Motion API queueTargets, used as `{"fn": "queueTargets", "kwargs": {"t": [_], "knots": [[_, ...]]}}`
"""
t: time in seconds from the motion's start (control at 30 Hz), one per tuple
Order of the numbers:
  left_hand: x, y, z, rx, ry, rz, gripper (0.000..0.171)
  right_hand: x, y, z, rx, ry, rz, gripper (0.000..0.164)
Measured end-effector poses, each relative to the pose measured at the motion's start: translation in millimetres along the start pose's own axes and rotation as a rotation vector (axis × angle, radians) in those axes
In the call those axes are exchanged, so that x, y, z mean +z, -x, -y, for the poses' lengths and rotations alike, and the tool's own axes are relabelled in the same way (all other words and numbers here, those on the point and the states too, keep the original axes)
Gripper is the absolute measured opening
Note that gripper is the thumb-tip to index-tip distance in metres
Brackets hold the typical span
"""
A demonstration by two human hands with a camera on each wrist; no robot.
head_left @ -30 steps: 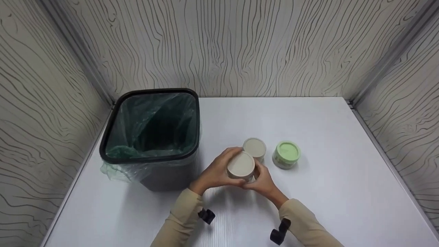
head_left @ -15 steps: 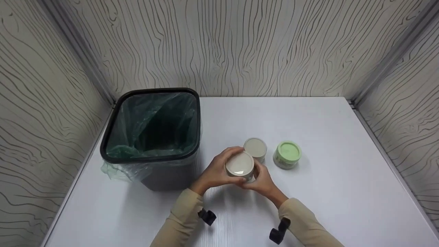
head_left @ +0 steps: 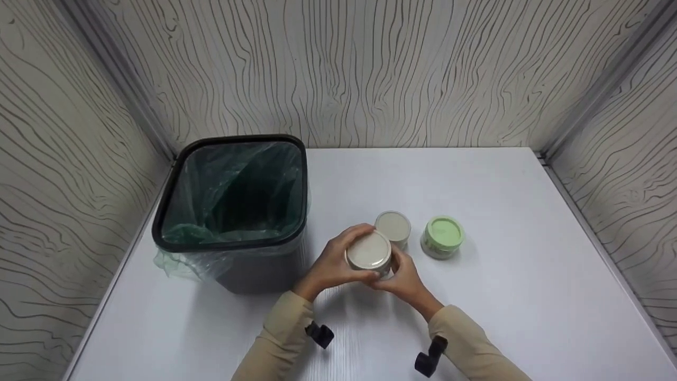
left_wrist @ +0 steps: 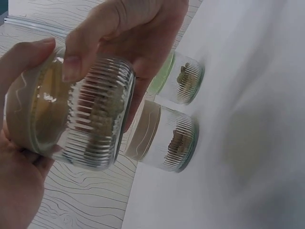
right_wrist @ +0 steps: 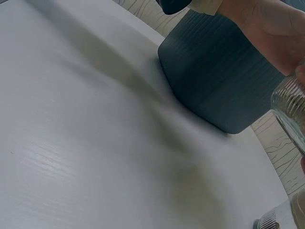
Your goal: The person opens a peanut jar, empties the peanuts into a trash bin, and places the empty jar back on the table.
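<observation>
Both hands hold a ribbed glass jar [left_wrist: 97, 117] with a beige lid [head_left: 368, 250], raised above the table and slightly tilted. My left hand [head_left: 333, 264] grips it around the lid, thumb along the near side. Fingers and thumb of my right hand [head_left: 404, 280] hold the glass body from the other side. A brownish clump shows through the ribbed glass. Just behind stands a second beige-lidded jar [head_left: 393, 228], partly overlapped by the held one. A green-lidded jar [head_left: 443, 235] stands upright to the right. Each standing jar has small brownish lumps at its bottom.
A dark grey bin [head_left: 264, 275] with a black rim [head_left: 227, 246] and a green plastic liner [head_left: 201, 180] stands left of the hands. Wood-patterned panels [head_left: 370, 74] enclose the white table [head_left: 518, 275] at the back and sides.
The held jar has tipped a little and shifted slightly left, and a bright reflection now shows on its lid's near edge. Both hands keep their hold; the other jars stay put.
</observation>
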State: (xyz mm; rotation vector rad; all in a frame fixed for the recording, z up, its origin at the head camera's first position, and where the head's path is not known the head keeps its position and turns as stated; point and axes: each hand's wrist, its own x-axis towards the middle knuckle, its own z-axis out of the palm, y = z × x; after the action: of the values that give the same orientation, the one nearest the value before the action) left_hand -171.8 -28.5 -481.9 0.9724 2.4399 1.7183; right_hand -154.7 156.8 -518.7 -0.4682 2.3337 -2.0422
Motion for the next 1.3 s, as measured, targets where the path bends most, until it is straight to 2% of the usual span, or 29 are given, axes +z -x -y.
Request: {"fn": "queueTargets", "kwargs": {"t": [0.23,0.47,0.6,0.7,0.87,1.03,1.3], "knots": [[1.6,0.6,-0.6,-0.030,0.007,-0.020,0.078,2.2,1.2,-1.5,0.022,0.043,-0.011,0.081],[2.7,1.4,-1.3,-0.010,0.006,-0.053,0.079,5.2,2.9,0.3,0.050,0.084,-0.046,0.082],[4.8,2.1,-1.5,-0.004,-0.006,-0.073,0.078,8.2,4.7,0.5,0.038,0.097,-0.072,0.080],[7.9,1.3,-2.9,0.008,-0.060,-0.111,0.074,11.9,4.9,-0.2,0.014,0.146,-0.130,0.079],[13.3,-4.9,-5.5,-0.010,-0.144,-0.187,0.069,15.7,-0.2,-2.1,-0.004,0.189,-0.219,0.082],[13.5,-7.9,-7.4,-0.012,-0.170,-0.211,0.078,15.0,-1.4,-2.3,-0.009,0.197,-0.227,0.084],[13.7,-8.0,-11.5,-0.032,-0.196,-0.192,0.087,13.9,-2.8,-0.5,0.002,0.163,-0.200,0.087]]}}
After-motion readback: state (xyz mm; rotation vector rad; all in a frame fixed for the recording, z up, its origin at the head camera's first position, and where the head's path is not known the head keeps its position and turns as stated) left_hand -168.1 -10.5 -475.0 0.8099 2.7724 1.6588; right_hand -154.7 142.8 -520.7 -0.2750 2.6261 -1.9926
